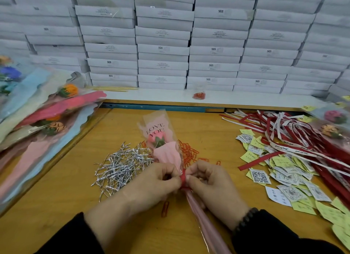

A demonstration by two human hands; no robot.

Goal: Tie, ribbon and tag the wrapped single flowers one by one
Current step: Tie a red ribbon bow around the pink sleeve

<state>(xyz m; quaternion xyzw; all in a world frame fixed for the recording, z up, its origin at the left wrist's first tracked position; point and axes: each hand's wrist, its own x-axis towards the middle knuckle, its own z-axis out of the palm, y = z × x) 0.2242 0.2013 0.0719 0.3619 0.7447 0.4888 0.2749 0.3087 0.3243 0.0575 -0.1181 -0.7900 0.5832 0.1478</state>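
Observation:
A pink wrapped single flower (pixel 162 140) in a clear sleeve printed "LOVE YOU" lies on the wooden table (pixel 56 206), its stem end pointing toward me. A red ribbon (pixel 183 178) circles its neck. My left hand (pixel 151 183) and my right hand (pixel 212 183) pinch that ribbon from either side, fingers closed on it. Left of the flower lies a heap of silver twist ties (pixel 121 166). Red paper clips (pixel 189 151) are scattered behind my hands. Tags (pixel 284 179), white and yellow, lie to the right.
Wrapped flowers (pixel 43 121) are piled at the left. Red and white ribbons (pixel 303 140) spread at the right, with more finished flowers (pixel 333 124) beyond. Stacked white boxes (pixel 162 45) wall the back. A small bag of clips (pixel 198 94) sits on the shelf.

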